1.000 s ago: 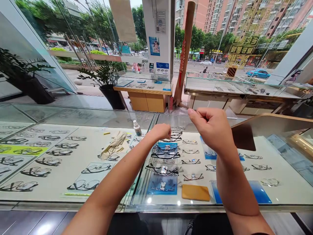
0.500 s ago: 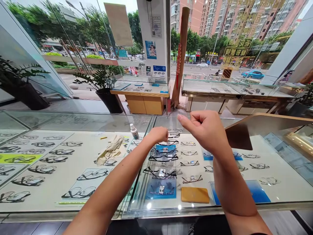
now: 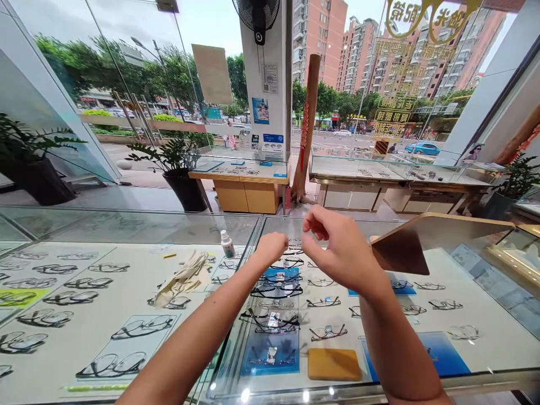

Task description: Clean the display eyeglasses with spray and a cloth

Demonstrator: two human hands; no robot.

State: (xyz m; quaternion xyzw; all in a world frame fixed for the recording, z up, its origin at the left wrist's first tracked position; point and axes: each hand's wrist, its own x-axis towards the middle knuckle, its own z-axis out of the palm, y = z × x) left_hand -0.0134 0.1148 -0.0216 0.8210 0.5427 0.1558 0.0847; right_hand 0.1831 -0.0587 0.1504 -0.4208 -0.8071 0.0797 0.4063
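My left hand [image 3: 273, 247] reaches over the glass counter, its fingers curled closed and seen from the back. What it holds, if anything, is hidden. Beside it my right hand [image 3: 337, 244] is raised above the glass, with bent fingers and a gap between thumb and forefinger; nothing shows in that gap. Beneath and in front of the hands lies a column of eyeglasses [image 3: 277, 291], partly on blue cards. A white bottle [image 3: 228, 246] stands on the counter left of my left hand. Pale cloth gloves [image 3: 185, 278] lie crumpled nearby.
A mustard-yellow case [image 3: 333, 364] lies near the counter's front edge. More eyeglasses [image 3: 46, 318] fill the left side. A brown tilted board [image 3: 405, 250] stands at the right. Beyond are a potted plant [image 3: 183, 188], a wooden post [image 3: 310, 112] and another display counter [image 3: 247, 194].
My right hand has gone from a fist with the thumb out to loosely bent fingers parted from the thumb. The view has tilted up slightly; my left hand stays closed.
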